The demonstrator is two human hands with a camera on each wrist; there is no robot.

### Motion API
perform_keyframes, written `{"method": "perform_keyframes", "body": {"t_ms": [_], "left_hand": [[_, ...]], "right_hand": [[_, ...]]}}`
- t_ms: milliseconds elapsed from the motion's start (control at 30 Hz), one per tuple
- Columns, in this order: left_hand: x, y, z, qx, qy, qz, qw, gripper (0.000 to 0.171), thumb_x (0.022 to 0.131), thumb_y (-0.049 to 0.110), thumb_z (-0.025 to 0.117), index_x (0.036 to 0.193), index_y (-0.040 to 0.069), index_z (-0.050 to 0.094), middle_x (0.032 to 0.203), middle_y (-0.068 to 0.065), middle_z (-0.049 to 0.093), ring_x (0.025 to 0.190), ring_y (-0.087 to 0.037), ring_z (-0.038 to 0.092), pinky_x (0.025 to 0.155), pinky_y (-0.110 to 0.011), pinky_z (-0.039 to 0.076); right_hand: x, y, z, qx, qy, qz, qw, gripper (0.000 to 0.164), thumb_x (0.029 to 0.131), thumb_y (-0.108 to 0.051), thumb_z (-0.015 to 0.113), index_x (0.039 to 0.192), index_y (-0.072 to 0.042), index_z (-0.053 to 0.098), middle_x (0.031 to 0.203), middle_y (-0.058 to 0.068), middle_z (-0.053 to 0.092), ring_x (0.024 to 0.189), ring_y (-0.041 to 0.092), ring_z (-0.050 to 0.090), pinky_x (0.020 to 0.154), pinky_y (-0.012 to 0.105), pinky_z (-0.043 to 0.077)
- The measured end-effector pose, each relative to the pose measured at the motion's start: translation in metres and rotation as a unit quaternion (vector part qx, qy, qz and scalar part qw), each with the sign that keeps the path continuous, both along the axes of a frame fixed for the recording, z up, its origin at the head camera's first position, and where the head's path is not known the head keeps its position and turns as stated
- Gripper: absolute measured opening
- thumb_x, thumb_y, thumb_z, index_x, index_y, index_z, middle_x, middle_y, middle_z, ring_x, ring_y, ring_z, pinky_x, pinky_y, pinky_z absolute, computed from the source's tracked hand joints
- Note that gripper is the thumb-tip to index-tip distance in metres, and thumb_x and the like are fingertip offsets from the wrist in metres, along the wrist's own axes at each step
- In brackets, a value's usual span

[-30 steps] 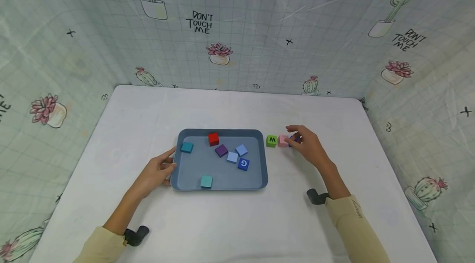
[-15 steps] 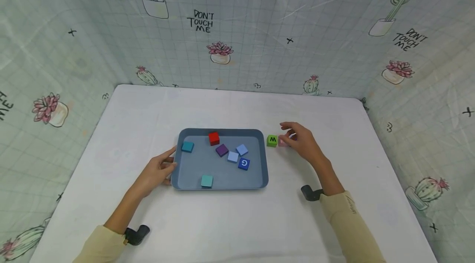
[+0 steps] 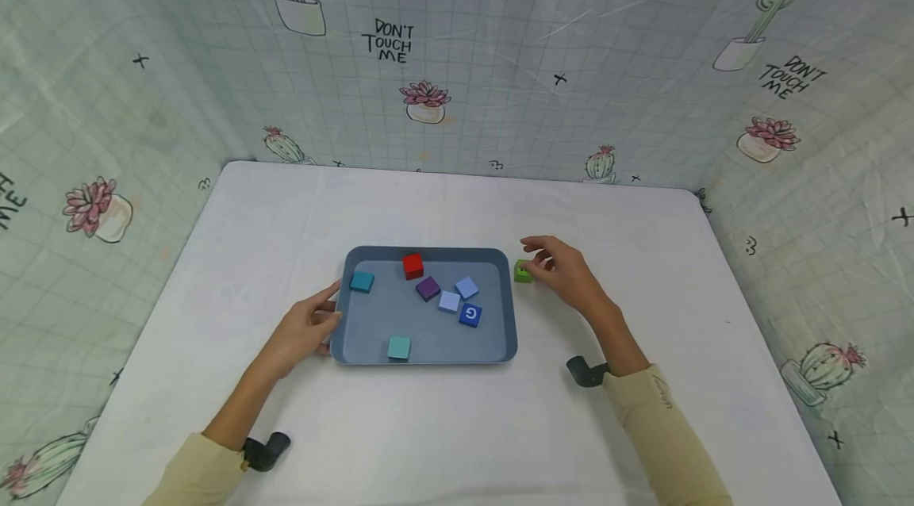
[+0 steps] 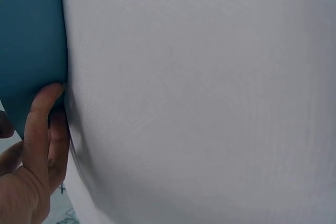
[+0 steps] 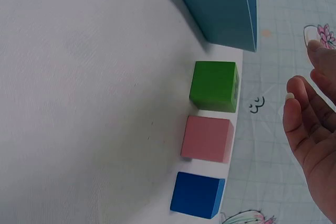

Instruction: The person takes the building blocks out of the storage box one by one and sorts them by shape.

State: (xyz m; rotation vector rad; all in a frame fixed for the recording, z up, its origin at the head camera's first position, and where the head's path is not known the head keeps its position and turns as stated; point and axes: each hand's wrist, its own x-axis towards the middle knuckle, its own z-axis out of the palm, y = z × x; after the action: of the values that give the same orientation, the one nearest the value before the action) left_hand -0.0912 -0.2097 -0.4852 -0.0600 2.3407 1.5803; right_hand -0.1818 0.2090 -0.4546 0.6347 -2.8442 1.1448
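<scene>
Head: tray (image 3: 435, 346) is touched by left hand (image 3: 298, 333), finger and thumb apart; green block (image 3: 521, 274) is partly covered by right hand (image 3: 567, 276), fingers parted. Left wrist: tray is met by fingertip. Right wrist: green block, pink block (image 5: 207, 138), blue block (image 5: 196, 194) are lined near fingers.

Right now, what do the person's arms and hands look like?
The left sleeve and right sleeve are tan; the right one has dark marks near its cuff. A black, bent gadget sits at each wrist. The left hand and right hand wear no gloves.

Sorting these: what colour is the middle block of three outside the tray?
Pink: the middle block, clearest in the right wrist view.
</scene>
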Motion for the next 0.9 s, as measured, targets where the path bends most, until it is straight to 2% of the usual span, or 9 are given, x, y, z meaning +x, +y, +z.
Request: {"method": "perform_keyframes", "body": {"t_ms": [200, 533, 900], "left_hand": [[0.000, 0.000, 0.002, 0.003, 0.001, -0.002, 1.0000, 0.060, 0.095, 0.007, 0.051, 0.149, 0.008, 0.026, 0.126, -0.028, 0.044, 0.102, -0.035, 0.056, 0.058, -0.037, 0.056], [0.000, -0.003, 0.002, 0.011, -0.002, -0.003, 0.9999, 0.060, 0.095, 0.007, 0.052, 0.149, 0.007, 0.026, 0.125, -0.028, 0.043, 0.101, -0.035, 0.056, 0.057, -0.036, 0.056], [0.000, -0.003, 0.002, 0.024, -0.003, -0.005, 0.9997, 0.059, 0.095, 0.006, 0.051, 0.149, 0.006, 0.025, 0.124, -0.028, 0.044, 0.100, -0.035, 0.056, 0.058, -0.037, 0.056]], "right_hand": [[0.001, -0.007, 0.005, 0.002, 0.003, -0.005, 1.000, 0.042, 0.087, -0.014, 0.069, 0.126, -0.005, 0.056, 0.111, 0.014, 0.062, 0.086, 0.018, 0.056, 0.077, 0.036, 0.051], [-0.002, -0.021, 0.008, -0.005, 0.021, 0.023, 0.999, 0.039, 0.087, -0.012, 0.069, 0.123, -0.004, 0.057, 0.110, 0.010, 0.063, 0.086, 0.016, 0.058, 0.074, 0.035, 0.051], [-0.001, -0.040, 0.013, 0.003, 0.010, 0.041, 0.999, 0.036, 0.089, -0.015, 0.067, 0.123, -0.006, 0.058, 0.112, 0.007, 0.062, 0.087, 0.014, 0.057, 0.073, 0.031, 0.050]]}}
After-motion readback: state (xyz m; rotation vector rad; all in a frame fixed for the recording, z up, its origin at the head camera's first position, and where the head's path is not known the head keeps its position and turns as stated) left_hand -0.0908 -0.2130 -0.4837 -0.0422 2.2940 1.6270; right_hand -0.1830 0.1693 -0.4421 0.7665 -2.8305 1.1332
